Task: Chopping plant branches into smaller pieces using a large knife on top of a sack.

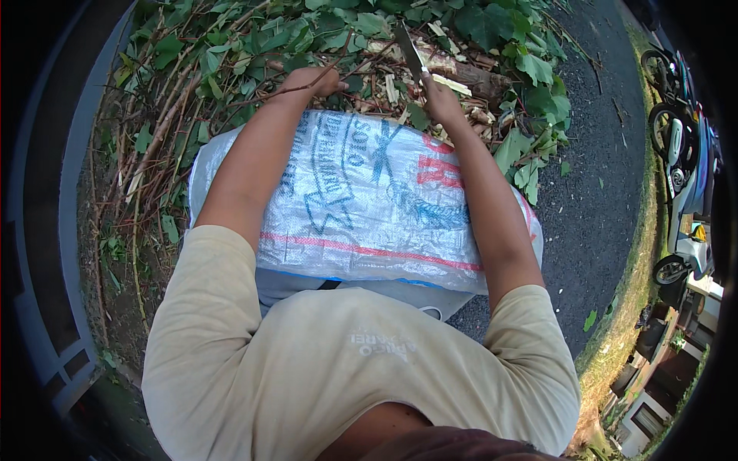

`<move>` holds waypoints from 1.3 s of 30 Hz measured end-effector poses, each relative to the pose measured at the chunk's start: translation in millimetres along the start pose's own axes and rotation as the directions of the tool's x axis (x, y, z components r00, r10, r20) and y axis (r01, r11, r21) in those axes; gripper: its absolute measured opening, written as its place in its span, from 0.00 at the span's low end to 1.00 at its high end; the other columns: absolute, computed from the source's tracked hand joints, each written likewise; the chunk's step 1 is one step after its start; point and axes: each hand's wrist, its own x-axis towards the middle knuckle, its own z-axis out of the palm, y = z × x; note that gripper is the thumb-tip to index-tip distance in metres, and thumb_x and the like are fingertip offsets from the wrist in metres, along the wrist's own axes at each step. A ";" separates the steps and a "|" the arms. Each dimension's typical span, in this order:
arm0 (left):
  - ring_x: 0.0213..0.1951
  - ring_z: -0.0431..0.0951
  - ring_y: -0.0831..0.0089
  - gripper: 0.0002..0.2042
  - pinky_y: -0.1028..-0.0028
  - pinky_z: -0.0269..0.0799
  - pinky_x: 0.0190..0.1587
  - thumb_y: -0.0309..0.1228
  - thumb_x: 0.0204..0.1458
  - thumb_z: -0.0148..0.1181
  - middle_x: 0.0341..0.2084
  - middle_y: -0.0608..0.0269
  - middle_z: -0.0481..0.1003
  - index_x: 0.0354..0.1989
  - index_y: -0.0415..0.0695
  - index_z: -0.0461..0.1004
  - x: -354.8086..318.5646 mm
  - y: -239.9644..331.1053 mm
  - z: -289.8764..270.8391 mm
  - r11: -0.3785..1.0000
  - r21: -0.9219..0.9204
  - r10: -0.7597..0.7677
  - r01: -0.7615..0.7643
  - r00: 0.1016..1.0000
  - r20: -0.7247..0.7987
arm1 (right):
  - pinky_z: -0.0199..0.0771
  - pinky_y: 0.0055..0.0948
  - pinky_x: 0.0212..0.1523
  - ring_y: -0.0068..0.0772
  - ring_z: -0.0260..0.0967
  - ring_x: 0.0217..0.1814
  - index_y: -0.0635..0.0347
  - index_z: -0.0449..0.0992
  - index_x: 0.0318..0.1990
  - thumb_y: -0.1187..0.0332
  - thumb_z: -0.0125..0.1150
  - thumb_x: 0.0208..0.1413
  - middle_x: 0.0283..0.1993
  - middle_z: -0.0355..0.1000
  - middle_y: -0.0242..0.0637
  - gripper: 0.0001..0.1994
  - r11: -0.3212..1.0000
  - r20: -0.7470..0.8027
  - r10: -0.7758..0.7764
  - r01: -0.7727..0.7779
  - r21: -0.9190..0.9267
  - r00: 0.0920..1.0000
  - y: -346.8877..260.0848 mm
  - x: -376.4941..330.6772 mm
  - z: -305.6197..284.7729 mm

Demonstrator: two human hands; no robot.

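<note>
My right hand (pixel 440 102) is closed round the handle of a large knife (pixel 410 51), its broad blade tilted up and to the left. Under and beside the blade lies a thick piece of log (pixel 480 78) with pale chipped wood around it. To the left, my left hand (pixel 317 80) is closed on a thin leafy branch (pixel 267 97) that slants up to the right; its fingertips are partly hidden. A white woven sack (pixel 369 207) with faded print and a red stripe covers my lap, below both hands.
Cut branches (pixel 173 115) and green leaves (pixel 492 27) are heaped around the log and to the left. Wood chips (pixel 392 88) litter the middle. Dark asphalt (pixel 588 177) runs along the right, with parked motorcycles (pixel 676 142) beyond a grassy edge. A grey-blue structure (pixel 73 177) borders the left.
</note>
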 end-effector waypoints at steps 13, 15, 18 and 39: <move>0.40 0.78 0.51 0.26 0.57 0.72 0.48 0.52 0.72 0.43 0.36 0.48 0.78 0.49 0.38 0.75 -12.5 18.3 -14.2 0.835 -0.340 0.290 -0.432 0.872 -0.395 | 0.54 0.19 0.21 0.16 0.53 0.22 0.56 0.67 0.41 0.50 0.42 0.76 0.25 0.58 0.26 0.19 0.634 -0.452 -0.429 0.617 0.466 0.782 -73.1 -58.1 -55.7; 0.43 0.79 0.52 0.27 0.57 0.72 0.50 0.52 0.72 0.43 0.39 0.47 0.79 0.50 0.37 0.76 -19.9 23.2 -16.6 0.875 -0.283 0.288 -0.394 0.891 -0.351 | 0.55 0.18 0.22 0.16 0.54 0.24 0.56 0.67 0.40 0.48 0.41 0.76 0.25 0.58 0.25 0.20 0.636 -0.508 -0.454 0.665 0.391 0.732 -61.3 -56.3 -45.3; 0.48 0.80 0.49 0.27 0.56 0.72 0.53 0.52 0.72 0.42 0.45 0.44 0.80 0.56 0.39 0.75 -21.7 14.6 -5.7 0.883 -0.265 0.295 -0.387 0.898 -0.327 | 0.71 0.44 0.37 0.44 0.73 0.30 0.65 0.72 0.40 0.44 0.39 0.73 0.27 0.73 0.44 0.29 0.935 -0.350 -0.326 0.354 0.017 0.878 -32.0 -31.0 -15.7; 0.49 0.81 0.43 0.21 0.51 0.75 0.53 0.45 0.68 0.49 0.43 0.42 0.81 0.48 0.39 0.79 -17.0 37.2 6.6 0.981 -0.001 0.189 -0.194 0.957 -0.219 | 0.70 0.56 0.56 0.68 0.75 0.52 0.67 0.81 0.46 0.41 0.35 0.71 0.45 0.78 0.64 0.36 0.976 -0.083 -0.095 0.077 -0.203 0.992 1.2 6.5 -0.6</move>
